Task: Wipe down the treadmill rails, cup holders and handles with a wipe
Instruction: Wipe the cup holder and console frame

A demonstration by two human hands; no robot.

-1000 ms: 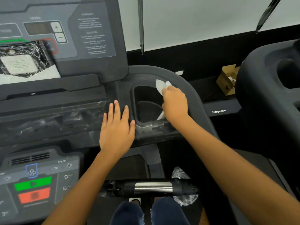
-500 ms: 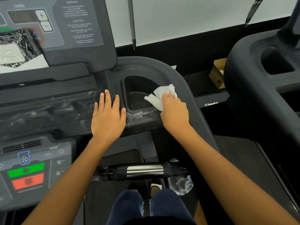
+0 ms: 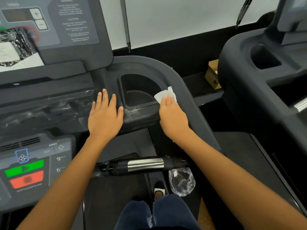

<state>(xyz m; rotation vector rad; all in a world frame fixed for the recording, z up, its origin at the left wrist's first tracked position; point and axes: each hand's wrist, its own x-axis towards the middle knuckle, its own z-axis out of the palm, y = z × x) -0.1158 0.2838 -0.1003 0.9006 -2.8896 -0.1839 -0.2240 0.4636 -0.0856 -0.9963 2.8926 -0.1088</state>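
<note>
Pressing the thin, limp white paper wipe under right hand fingers on the black plastic cup holder rim, we judge it light, tear-prone; left hand flat, empty.

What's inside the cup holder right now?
The cup holder looks empty: bare dark floor. The wipe under the right hand overhangs its right rim; that corner is hidden.

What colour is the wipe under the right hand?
White, plain; the wipe shows clearly in the head view beside the cup holder.
</note>
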